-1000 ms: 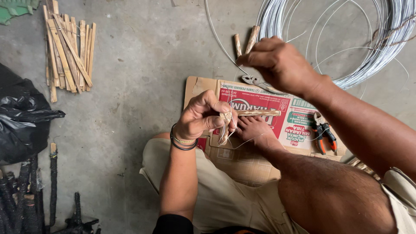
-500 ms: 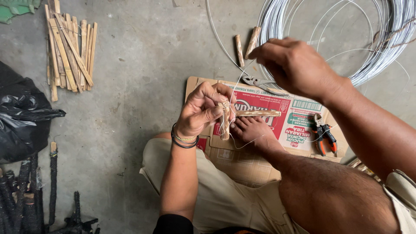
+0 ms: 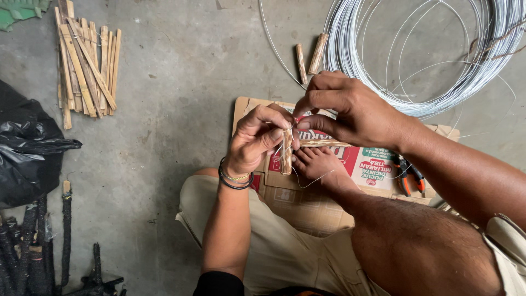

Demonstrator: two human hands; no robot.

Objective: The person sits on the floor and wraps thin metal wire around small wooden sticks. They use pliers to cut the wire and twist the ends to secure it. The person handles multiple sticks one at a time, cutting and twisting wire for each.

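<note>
Down at the centre, the left hand (image 3: 256, 140) is closed around a short upright stick of pale split wood (image 3: 286, 155), thumb and fingers pinching its upper half, while a second pale wooden stick (image 3: 323, 143) lies crosswise behind it, running toward the right. The right hand (image 3: 350, 112) comes in from above with its fingertips narrowed to a pinch at the top of the upright stick, right where the two pieces cross; what it pinches is hard to make out, though a thin silvery wire strand (image 3: 312, 181) loops out below the crossing and trails over the bare foot (image 3: 320, 163). The foot's toes sit just under the crosswise stick, and whether they press on it cannot be told. The joint itself is hidden by both sets of fingers.

Under all this lies a flattened brown cardboard box with red and green print (image 3: 285, 200), partly covered by leg and hands. Orange-handled pliers (image 3: 408, 175) rest on its right part, jaws hidden behind the right forearm. A big coil of silvery wire (image 3: 416, 60) fills the upper right, cut off by the frame edge, with two short wooden pegs (image 3: 309, 57) beside it on the grey concrete floor (image 3: 175, 109). A loose bundle of pale wooden slats (image 3: 85, 68) lies upper left, a crumpled black plastic bag (image 3: 27, 151) at the left edge, and dark charred-looking sticks (image 3: 44, 246) in the lower left corner, partly cut off
</note>
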